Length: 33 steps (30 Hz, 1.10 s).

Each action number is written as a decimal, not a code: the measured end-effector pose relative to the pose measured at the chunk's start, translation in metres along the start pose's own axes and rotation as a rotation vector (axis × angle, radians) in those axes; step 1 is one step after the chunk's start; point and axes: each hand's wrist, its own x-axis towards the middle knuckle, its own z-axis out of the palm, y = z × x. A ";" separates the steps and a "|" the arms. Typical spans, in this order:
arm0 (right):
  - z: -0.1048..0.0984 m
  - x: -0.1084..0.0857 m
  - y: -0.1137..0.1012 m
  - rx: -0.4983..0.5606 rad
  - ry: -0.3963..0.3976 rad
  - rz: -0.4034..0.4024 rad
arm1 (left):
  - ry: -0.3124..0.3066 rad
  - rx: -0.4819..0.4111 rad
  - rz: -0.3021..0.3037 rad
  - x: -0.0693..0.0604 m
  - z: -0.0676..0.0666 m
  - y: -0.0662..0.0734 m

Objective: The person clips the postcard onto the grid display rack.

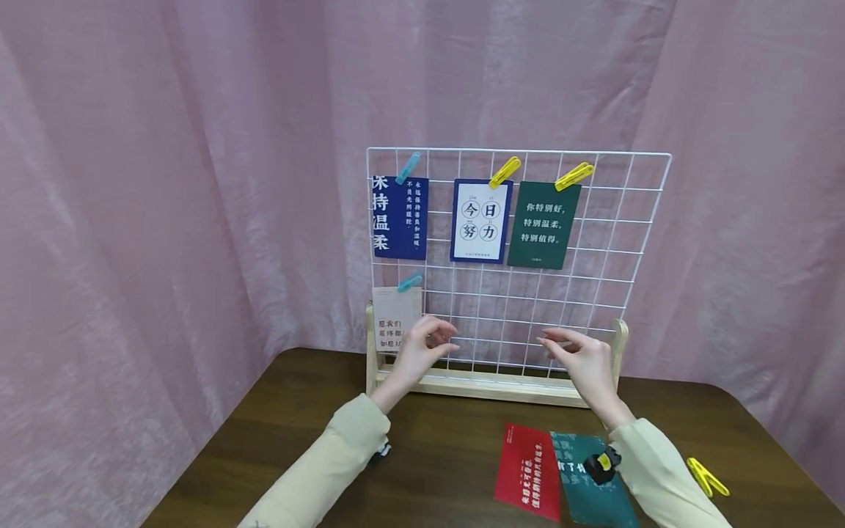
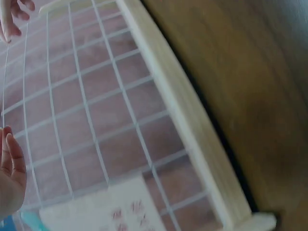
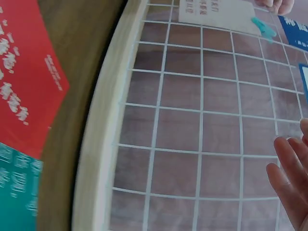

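Both hands look empty from my end: left hand (image 1: 425, 348) mid-frame, right hand (image 1: 584, 363) a bit right of centre, each with thumb and fingers curved toward each other and only a narrow gap between. They hang in front of the lower grid (image 1: 620, 152); can't tell if any fingertip is on the wires. I'd judge four cards done, two left. Top row, upper middle: blue card (image 1: 400, 233) under a blue clip (image 1: 408, 169), white card (image 1: 482, 220) under a yellow clip (image 1: 505, 172), green card (image 1: 544, 226) under another yellow one (image 1: 574, 177). Below the blue one there's a beige card (image 1: 396, 308) with its own blue clip (image 1: 410, 282), its lower right corner behind my left hand in the head view. On the table (image 1: 297, 411), lower right of the frame, the red card (image 1: 528, 469) and teal card (image 1: 587, 495) lie unclipped, edges meeting or overlapping, hard to say which. I spot just one spare clip (image 1: 697, 469), farther right, so I reckon we're a clip short unless more sit out of view.
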 end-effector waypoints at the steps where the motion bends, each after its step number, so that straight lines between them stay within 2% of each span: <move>1: 0.000 -0.003 0.003 0.007 0.010 0.004 | -0.011 -0.006 0.001 -0.002 0.006 0.000; 3: 0.002 -0.011 0.017 0.022 0.023 0.020 | -0.023 -0.013 0.003 -0.005 0.017 0.001; 4: 0.006 -0.016 0.034 0.066 0.035 0.021 | -0.027 -0.014 -0.004 -0.006 0.022 0.001; 9: 0.027 -0.046 0.150 0.101 0.104 0.040 | -0.065 -0.043 -0.040 -0.013 0.046 -0.001; 10: 0.029 -0.052 0.168 0.090 0.124 0.034 | -0.078 -0.051 -0.057 -0.014 0.049 0.005; 11: 0.024 -0.054 0.155 0.049 0.121 0.071 | -0.094 -0.061 -0.068 -0.015 0.051 0.010; 13: 0.013 -0.057 0.121 0.052 0.120 0.122 | -0.133 -0.054 -0.101 -0.018 0.058 0.009; 15: -0.001 -0.056 0.078 0.052 0.103 0.183 | -0.180 -0.034 -0.133 -0.023 0.064 0.006; 17: -0.011 -0.057 0.053 0.074 0.099 0.222 | -0.219 -0.007 -0.147 -0.028 0.072 -0.004; 18: -0.010 -0.062 0.066 0.095 0.108 0.211 | -0.240 0.005 -0.157 -0.031 0.077 -0.011; 23: -0.003 -0.084 0.148 0.016 0.151 0.208 | -0.341 -0.027 -0.237 -0.039 0.089 -0.016; 25: -0.004 -0.090 0.166 -0.032 0.157 0.222 | -0.381 -0.032 -0.245 -0.042 0.093 -0.018; 29: -0.010 -0.097 0.188 -0.082 0.169 0.243 | -0.461 0.023 -0.217 -0.046 0.100 -0.021; 31: -0.017 -0.099 0.190 -0.110 0.157 0.248 | -0.503 0.052 -0.228 -0.048 0.102 -0.022; 33: -0.026 -0.099 0.183 -0.078 0.117 0.257 | -0.551 0.086 -0.256 -0.050 0.105 -0.023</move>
